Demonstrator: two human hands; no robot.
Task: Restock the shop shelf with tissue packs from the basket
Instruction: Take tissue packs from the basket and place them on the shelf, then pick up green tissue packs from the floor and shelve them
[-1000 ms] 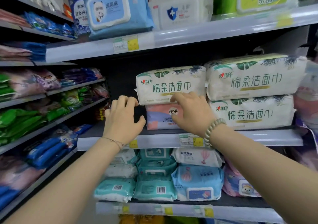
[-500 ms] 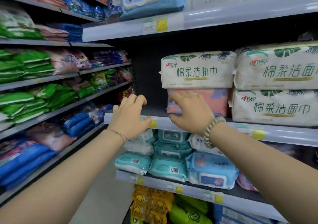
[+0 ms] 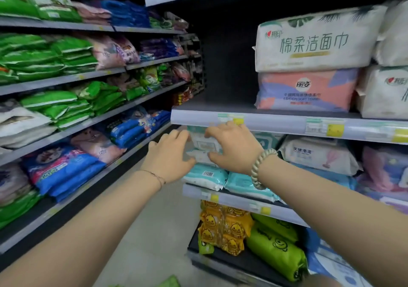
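Note:
A pink and purple tissue pack [image 3: 306, 90] lies on the grey shelf [image 3: 276, 122], under a white pack with green lettering [image 3: 313, 41]. Both hands hang just below that shelf's front edge. My left hand [image 3: 170, 156] and my right hand [image 3: 231, 147] have their fingers spread and hold nothing. They sit in front of white wipes packs [image 3: 204, 143] on the shelf below, and I cannot tell whether the fingers touch them. The basket is out of view.
Left of the pink pack the shelf board shows a dark bare stretch [image 3: 220, 103]. More white packs [image 3: 384, 90] stand to the right. Teal wipes [image 3: 205, 175], yellow duck packs [image 3: 223, 227] and green packs [image 3: 278, 251] fill lower shelves. A long aisle shelf [image 3: 66, 132] runs along the left.
Both hands have come away from the pink pack and dropped below the shelf's front edge. The view has swung left and downward, so the packs now sit at the upper right.

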